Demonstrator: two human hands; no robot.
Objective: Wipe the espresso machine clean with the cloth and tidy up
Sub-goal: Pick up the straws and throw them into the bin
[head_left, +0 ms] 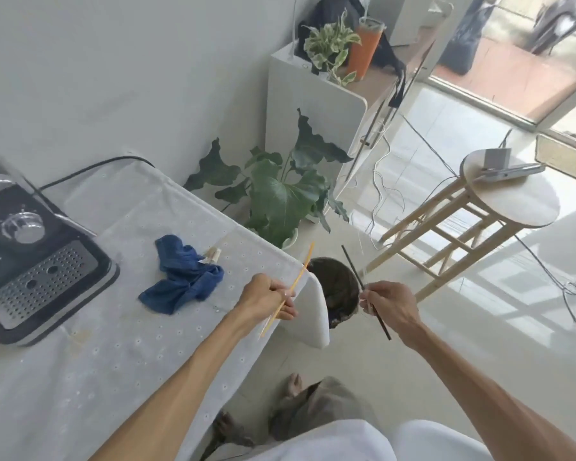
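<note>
A black espresso machine [30,261] with a perforated metal drip tray stands at the table's left edge. The crumpled blue cloth [182,277] lies on the white tablecloth to its right, untouched. My left hand [268,299] pinches a thin yellow stick [296,284] over the table's right corner. My right hand [391,309] pinches a thin black stick [351,264] just past the table edge. Both sticks point up over a dark round bin [336,287] on the floor beside the table.
A small pale wrapper scrap [212,256] lies by the cloth. The machine's black cord [90,168] runs along the wall. A leafy potted plant [280,194] stands behind the bin, a wooden stool [473,214] to the right, with cables across the floor.
</note>
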